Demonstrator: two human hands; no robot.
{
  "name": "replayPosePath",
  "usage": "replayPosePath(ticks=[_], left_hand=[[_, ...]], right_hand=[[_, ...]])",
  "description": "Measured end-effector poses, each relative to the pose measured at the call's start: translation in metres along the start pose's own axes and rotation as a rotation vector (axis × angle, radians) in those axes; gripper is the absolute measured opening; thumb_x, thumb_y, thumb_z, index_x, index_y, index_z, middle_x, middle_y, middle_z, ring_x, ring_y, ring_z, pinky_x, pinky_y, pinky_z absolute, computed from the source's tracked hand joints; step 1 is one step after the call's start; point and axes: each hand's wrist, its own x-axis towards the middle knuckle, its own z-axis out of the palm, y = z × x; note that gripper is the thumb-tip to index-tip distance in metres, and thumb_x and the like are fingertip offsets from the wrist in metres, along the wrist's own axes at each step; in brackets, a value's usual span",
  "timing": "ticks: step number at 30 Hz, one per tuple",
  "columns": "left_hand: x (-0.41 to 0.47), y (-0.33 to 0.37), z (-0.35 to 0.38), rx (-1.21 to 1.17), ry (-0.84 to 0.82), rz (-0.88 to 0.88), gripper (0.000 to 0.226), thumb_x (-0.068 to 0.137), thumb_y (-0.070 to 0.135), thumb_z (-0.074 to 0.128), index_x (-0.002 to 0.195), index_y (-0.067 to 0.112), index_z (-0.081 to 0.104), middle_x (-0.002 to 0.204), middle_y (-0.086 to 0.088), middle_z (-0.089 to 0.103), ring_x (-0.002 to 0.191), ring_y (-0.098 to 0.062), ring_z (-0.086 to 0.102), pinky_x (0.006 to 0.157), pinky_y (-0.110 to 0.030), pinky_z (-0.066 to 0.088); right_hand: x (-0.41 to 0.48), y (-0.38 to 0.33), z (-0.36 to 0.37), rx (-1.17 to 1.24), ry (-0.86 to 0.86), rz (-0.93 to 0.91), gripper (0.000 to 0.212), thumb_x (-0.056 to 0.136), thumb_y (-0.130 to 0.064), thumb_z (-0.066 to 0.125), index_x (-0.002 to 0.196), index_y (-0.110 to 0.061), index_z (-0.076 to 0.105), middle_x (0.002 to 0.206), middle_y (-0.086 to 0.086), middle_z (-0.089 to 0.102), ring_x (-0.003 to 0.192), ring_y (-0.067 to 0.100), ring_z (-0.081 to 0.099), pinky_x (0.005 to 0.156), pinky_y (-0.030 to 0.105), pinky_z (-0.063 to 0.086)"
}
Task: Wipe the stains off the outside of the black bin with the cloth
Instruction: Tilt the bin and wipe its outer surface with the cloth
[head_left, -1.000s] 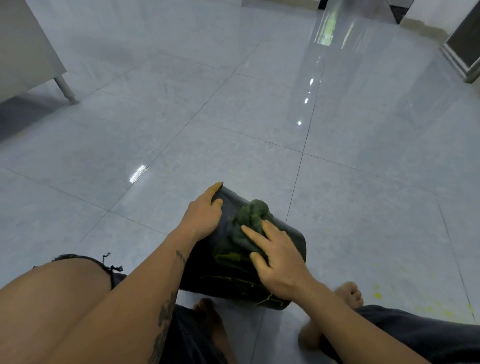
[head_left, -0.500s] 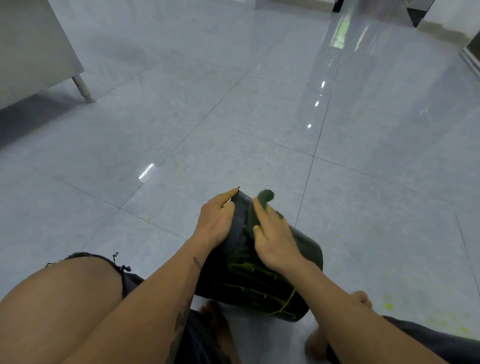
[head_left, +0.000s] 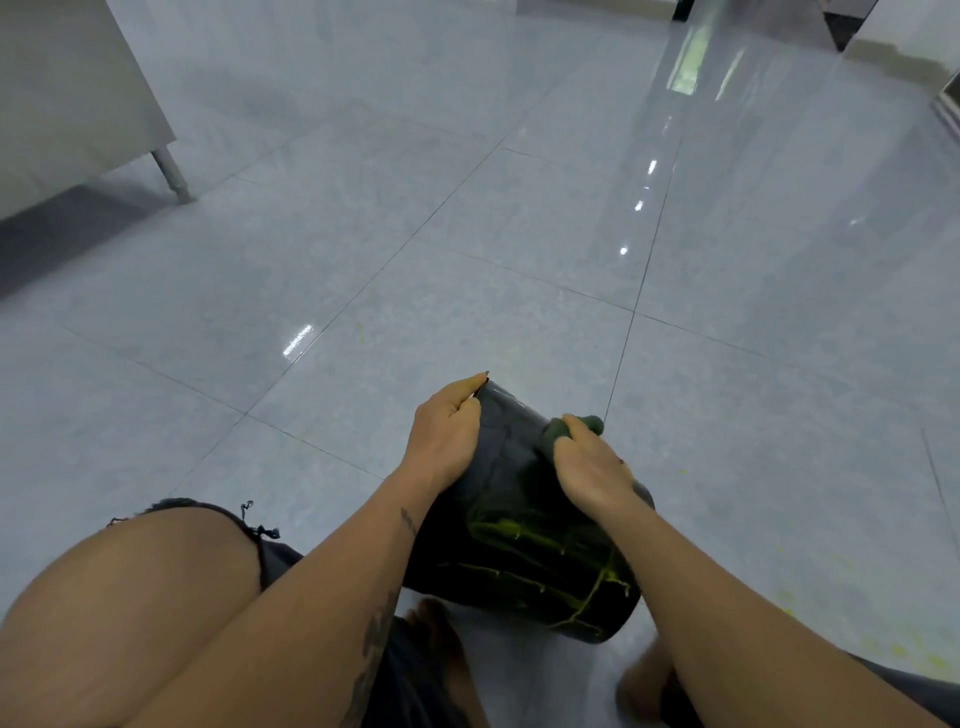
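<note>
On the tiled floor (head_left: 467, 234) between the person's feet, the bin (head_left: 524, 545) lies tipped toward 12 o'clock, left hand (head_left: 447, 436) clamping its far edge to steady it, right hand (head_left: 592, 473) apparently closed on the cloth (head_left: 558, 431), streaks (head_left: 519, 530) remaining at 6 o'clock.

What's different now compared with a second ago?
The right hand has pushed the cloth away from the person, up the bin to its far end, uncovering yellow streaks nearer the body. The left hand still steadies the bin's far left edge; the bin still lies on its side.
</note>
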Motion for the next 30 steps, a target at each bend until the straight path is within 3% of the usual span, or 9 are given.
replayPosePath(ticks=[5,10,13,16,18,20,22,24,30], left_hand=[[0.005,-0.001,-0.002,-0.107,-0.011,-0.053,0.045,0.093,0.016,0.042,0.128,0.027,0.068,0.135,0.007,0.064,0.125,-0.01,0.057,0.111,-0.034,0.042],[0.01,-0.003,-0.003,-0.115,-0.025,-0.06,0.041,0.096,0.02,0.043,0.128,0.028,0.067,0.134,0.008,0.064,0.123,-0.011,0.057,0.11,-0.035,0.043],[0.013,0.0,-0.002,-0.047,-0.016,-0.041,0.041,0.101,0.018,0.039,0.133,0.026,0.064,0.139,0.009,0.059,0.13,-0.012,0.051,0.114,-0.033,0.038],[0.012,0.004,-0.001,-0.008,-0.009,-0.028,0.042,0.102,0.019,0.038,0.135,0.026,0.062,0.142,0.008,0.057,0.131,-0.013,0.049,0.114,-0.031,0.036],[0.01,0.007,0.002,0.01,-0.026,-0.019,0.042,0.102,0.019,0.037,0.134,0.028,0.062,0.141,0.008,0.057,0.131,-0.013,0.049,0.114,-0.032,0.037],[0.006,0.007,0.008,0.027,-0.039,-0.02,0.043,0.102,0.018,0.035,0.136,0.027,0.061,0.143,0.008,0.056,0.132,-0.014,0.048,0.115,-0.032,0.036],[0.004,0.006,0.011,0.032,-0.035,-0.012,0.043,0.102,0.018,0.034,0.136,0.026,0.061,0.142,0.007,0.056,0.132,-0.014,0.049,0.115,-0.033,0.036],[0.005,0.006,0.012,0.041,-0.027,0.0,0.044,0.101,0.017,0.034,0.135,0.025,0.062,0.141,0.008,0.058,0.13,-0.013,0.05,0.114,-0.034,0.038],[0.013,0.009,0.012,0.077,0.045,0.025,0.039,0.098,0.014,0.044,0.13,0.02,0.064,0.127,0.004,0.066,0.115,-0.014,0.061,0.101,-0.031,0.048]], right_hand=[[-0.006,-0.041,0.02,0.03,-0.016,-0.241,0.064,0.088,-0.023,0.029,0.152,-0.032,0.026,0.154,0.008,0.037,0.139,0.029,0.032,0.118,0.053,0.019],[-0.041,0.008,0.029,-0.05,-0.004,-0.601,0.062,0.094,-0.032,0.034,0.153,-0.043,0.021,0.165,-0.01,0.012,0.151,0.007,0.001,0.124,0.038,0.0],[-0.038,0.055,0.016,-0.102,0.055,-0.494,0.061,0.092,-0.039,0.034,0.152,-0.045,0.024,0.163,-0.005,0.024,0.15,0.014,0.016,0.123,0.038,0.014],[-0.024,0.081,-0.007,0.002,0.111,-0.158,0.052,0.098,-0.03,0.035,0.15,-0.03,0.036,0.15,0.008,0.044,0.133,0.028,0.044,0.107,0.036,0.034],[-0.011,0.084,-0.016,0.056,0.03,0.083,0.045,0.101,-0.025,0.032,0.145,-0.028,0.042,0.145,0.012,0.048,0.125,0.034,0.048,0.097,0.037,0.037],[-0.002,0.073,-0.019,0.07,-0.014,0.174,0.039,0.099,-0.029,0.031,0.132,-0.028,0.052,0.139,0.013,0.052,0.119,0.036,0.049,0.098,0.04,0.039],[0.005,0.053,-0.016,0.078,-0.02,0.167,0.035,0.097,-0.031,0.031,0.124,-0.028,0.054,0.138,0.014,0.052,0.119,0.038,0.049,0.105,0.045,0.037],[0.011,0.027,-0.011,0.09,-0.033,0.102,0.042,0.097,-0.027,0.032,0.137,-0.03,0.048,0.147,0.015,0.046,0.129,0.04,0.044,0.109,0.047,0.033],[-0.006,-0.018,0.017,0.071,0.005,-0.406,0.058,0.093,-0.024,0.039,0.15,-0.034,0.033,0.158,0.0,0.033,0.143,0.023,0.03,0.119,0.047,0.025]])
